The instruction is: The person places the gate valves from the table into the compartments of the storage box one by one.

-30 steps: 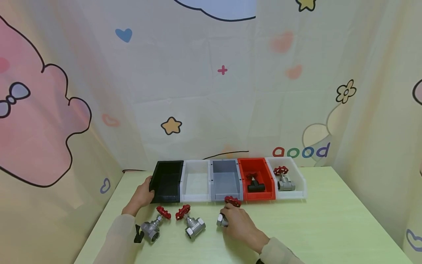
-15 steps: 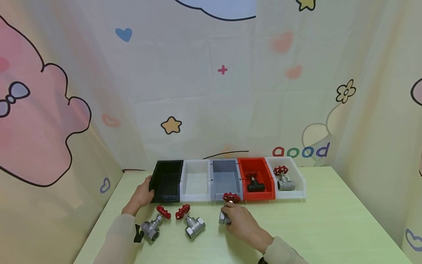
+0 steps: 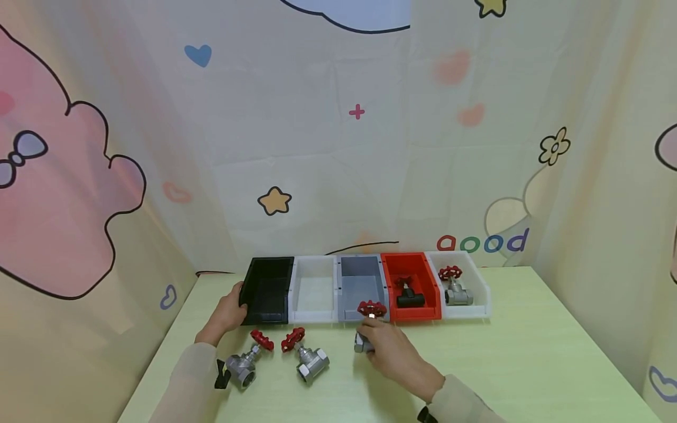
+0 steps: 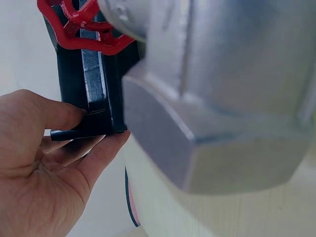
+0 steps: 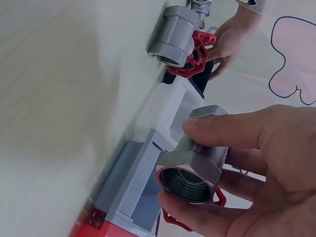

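Observation:
My right hand [image 3: 394, 352] grips a metal gate valve [image 5: 197, 160] by its body, thumb on one side and fingers on the other. The valve's red handwheel [image 3: 372, 309] points at the front of the grey bin [image 3: 362, 288]. At the left end of the row, my left hand [image 3: 227, 314] pinches the side wall of the black bin [image 4: 91, 118] between thumb and fingers. Two more metal valves with red handwheels lie on the table, a left valve [image 3: 244, 365] near my left forearm and a middle valve [image 3: 311, 361] beside it.
A white bin [image 3: 314, 317] stands between the black and grey ones. To the right, a red bin [image 3: 418, 314] holds a black valve [image 3: 409, 298], and an end white bin [image 3: 478, 311] holds a metal valve [image 3: 458, 294]. A printed curtain hangs behind the pale green table [image 3: 534, 352].
My right hand has lifted the gate valve and carried it slightly forward and right, toward the grey bin. My left hand stays on the black bin.

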Tool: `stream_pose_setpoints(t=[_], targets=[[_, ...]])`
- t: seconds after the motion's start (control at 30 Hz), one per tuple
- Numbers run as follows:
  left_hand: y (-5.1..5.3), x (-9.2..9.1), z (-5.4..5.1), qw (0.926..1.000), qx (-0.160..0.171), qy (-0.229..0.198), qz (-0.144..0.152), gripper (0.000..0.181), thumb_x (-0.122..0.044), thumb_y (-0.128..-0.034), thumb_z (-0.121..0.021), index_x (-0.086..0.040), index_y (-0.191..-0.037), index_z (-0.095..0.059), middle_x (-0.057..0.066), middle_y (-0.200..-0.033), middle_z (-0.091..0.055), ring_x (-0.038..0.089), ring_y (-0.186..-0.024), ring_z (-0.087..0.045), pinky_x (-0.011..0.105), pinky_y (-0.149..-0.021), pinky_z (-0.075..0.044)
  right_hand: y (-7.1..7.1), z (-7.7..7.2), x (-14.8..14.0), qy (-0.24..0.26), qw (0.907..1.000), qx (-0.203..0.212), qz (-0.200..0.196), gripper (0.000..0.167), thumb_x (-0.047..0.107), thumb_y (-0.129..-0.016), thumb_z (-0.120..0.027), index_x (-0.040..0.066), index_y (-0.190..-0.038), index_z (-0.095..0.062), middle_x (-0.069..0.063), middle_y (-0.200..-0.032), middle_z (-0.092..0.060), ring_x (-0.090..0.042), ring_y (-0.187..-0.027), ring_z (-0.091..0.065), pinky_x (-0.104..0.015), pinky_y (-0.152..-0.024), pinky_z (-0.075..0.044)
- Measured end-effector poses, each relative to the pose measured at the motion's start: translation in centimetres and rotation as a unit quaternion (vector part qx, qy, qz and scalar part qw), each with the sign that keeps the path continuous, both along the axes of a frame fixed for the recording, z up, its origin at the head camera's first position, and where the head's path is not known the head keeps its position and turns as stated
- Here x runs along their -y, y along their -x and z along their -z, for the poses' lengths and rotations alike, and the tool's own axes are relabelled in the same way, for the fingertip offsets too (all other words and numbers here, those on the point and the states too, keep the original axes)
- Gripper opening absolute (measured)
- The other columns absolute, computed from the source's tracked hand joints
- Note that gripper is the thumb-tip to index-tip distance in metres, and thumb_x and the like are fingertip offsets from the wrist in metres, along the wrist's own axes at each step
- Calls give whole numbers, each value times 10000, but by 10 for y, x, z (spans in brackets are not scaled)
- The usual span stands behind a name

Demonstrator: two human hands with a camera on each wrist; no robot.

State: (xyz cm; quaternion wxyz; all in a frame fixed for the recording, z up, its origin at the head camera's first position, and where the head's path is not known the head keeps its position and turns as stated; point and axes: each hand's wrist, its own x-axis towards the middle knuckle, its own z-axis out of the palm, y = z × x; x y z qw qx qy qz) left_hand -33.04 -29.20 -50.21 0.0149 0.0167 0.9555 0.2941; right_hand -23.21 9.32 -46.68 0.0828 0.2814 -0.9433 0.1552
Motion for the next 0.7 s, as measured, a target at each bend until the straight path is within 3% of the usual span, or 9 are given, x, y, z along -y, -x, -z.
stream_pose_setpoints(t=[0.27,0.43,0.7], targets=[[1,0,2,10000,28,4,-34,660,-60,-972,-466,69,-1529,-138,385,-1304,-531,366,-1001,-631,428,-760,-491,2,-8,-2,-2,10000,68,-29,372,-10,-747,-775,49,-1111,-723,-54,-1094,-678,-190,-843,-646,-386,-816,-573],[2,0,1,10000,38,20,-46,658,-65,-973,-469,70,-1528,-142,391,-1318,-518,388,-1036,-624,433,-769,-493,7,-15,-5,31,9998,194,35,403,-2,-749,-789,54,-1142,-716,-79,-1164,-681,-237,-933,-667,-408,-854,-568],[1,0,0,10000,41,-43,-29,656,-56,-969,-475,61,-1526,-149,394,-1306,-520,361,-982,-624,396,-715,-480,18,-29,-11,78,9999,32,128,426,-21,-750,-780,46,-1164,-710,-75,-1203,-680,-262,-1045,-665,-422,-906,-548]])
